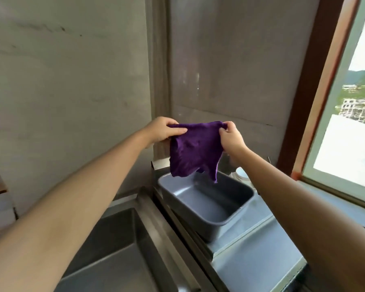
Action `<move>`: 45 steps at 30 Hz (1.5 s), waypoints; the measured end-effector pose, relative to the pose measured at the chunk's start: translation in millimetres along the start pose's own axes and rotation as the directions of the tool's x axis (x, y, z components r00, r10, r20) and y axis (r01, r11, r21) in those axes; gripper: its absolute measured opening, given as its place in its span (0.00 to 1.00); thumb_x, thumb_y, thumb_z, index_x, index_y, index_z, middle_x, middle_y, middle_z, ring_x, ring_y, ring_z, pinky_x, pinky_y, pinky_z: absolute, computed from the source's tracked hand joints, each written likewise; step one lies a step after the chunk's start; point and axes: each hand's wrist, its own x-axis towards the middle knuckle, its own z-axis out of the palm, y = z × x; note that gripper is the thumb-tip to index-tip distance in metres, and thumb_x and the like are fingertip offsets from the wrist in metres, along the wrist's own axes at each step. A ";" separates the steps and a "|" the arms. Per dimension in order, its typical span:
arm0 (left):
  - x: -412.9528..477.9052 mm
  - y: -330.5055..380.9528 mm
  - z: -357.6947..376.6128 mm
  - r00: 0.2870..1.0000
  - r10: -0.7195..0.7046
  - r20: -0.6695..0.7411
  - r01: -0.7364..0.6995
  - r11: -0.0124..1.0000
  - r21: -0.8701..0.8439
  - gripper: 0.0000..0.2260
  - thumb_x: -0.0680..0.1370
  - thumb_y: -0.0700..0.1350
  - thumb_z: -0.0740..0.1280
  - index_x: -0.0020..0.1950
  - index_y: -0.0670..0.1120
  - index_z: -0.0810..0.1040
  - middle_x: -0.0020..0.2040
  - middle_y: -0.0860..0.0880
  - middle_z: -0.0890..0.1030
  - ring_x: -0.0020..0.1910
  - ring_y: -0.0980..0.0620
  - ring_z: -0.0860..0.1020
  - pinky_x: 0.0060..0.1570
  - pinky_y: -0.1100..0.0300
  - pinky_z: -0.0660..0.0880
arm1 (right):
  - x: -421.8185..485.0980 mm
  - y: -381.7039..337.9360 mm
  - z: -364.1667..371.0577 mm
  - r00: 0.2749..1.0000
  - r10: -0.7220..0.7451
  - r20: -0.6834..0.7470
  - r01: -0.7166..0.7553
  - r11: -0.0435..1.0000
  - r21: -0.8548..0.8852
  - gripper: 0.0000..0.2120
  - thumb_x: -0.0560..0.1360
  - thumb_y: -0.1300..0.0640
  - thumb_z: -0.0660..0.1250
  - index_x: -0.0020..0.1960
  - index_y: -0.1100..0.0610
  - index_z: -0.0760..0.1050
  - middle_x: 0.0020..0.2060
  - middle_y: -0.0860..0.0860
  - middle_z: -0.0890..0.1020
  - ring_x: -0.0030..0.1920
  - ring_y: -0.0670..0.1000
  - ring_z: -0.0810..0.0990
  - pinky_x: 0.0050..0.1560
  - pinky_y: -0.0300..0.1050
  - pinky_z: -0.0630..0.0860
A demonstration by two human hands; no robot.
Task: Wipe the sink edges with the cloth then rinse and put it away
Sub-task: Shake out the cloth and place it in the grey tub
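Note:
A purple cloth (193,149) hangs spread out in the air, held by its two top corners. My left hand (163,131) pinches the left corner and my right hand (231,137) pinches the right corner. The cloth's lower edge dangles just above the far end of a grey plastic tub (236,220). The steel sink (122,249) lies at the lower left, below my left forearm, with its right rim (156,226) running toward the wall.
The grey tub sits on a steel counter (259,262) to the right of the sink. A white round object (241,172) stands behind the tub by the wall. A window (350,114) with a brown frame fills the right side.

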 end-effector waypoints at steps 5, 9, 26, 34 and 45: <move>40.0 -19.2 17.0 1.000 0.021 -0.015 -0.023 0.978 -0.206 0.08 0.79 0.46 0.64 0.48 0.43 0.79 0.38 0.47 0.79 0.31 0.58 0.79 0.32 0.65 0.79 | 30.9 10.8 12.4 0.985 -0.027 -0.170 0.023 0.999 -0.026 0.15 0.80 0.52 0.54 0.59 0.61 0.70 0.47 0.52 0.74 0.47 0.52 0.72 0.48 0.43 0.67; 74.2 -47.7 27.6 0.999 -0.049 0.006 0.048 0.947 -0.319 0.11 0.80 0.49 0.61 0.45 0.44 0.78 0.35 0.47 0.77 0.25 0.57 0.78 0.25 0.64 0.75 | 58.7 27.4 12.0 0.969 0.184 0.164 -0.223 0.938 0.264 0.12 0.75 0.50 0.66 0.47 0.59 0.76 0.39 0.55 0.81 0.39 0.52 0.80 0.43 0.47 0.79; 138.6 -263.5 148.4 0.786 -0.485 0.384 0.494 0.866 0.081 0.08 0.76 0.36 0.66 0.39 0.45 0.72 0.40 0.44 0.77 0.36 0.46 0.78 0.29 0.56 0.79 | 102.5 264.3 103.7 0.770 0.598 0.223 -0.575 0.802 -0.163 0.17 0.68 0.72 0.68 0.56 0.67 0.76 0.46 0.60 0.81 0.41 0.56 0.80 0.52 0.53 0.79; 173.8 -305.7 153.8 0.857 -0.470 0.210 0.209 0.691 0.692 0.16 0.76 0.38 0.61 0.63 0.40 0.71 0.63 0.39 0.76 0.61 0.39 0.75 0.56 0.50 0.74 | 125.3 304.2 166.7 0.852 0.497 0.161 -0.402 0.821 -0.405 0.28 0.74 0.60 0.67 0.71 0.58 0.62 0.67 0.57 0.71 0.67 0.58 0.70 0.68 0.50 0.66; 174.6 -334.6 165.1 0.672 -0.576 0.466 -0.131 0.527 0.840 0.16 0.77 0.43 0.59 0.63 0.45 0.76 0.62 0.43 0.75 0.60 0.42 0.74 0.55 0.52 0.72 | 75.2 324.2 198.5 0.741 0.547 0.389 0.138 0.443 -0.886 0.35 0.70 0.46 0.69 0.71 0.53 0.58 0.67 0.56 0.63 0.68 0.59 0.62 0.63 0.55 0.66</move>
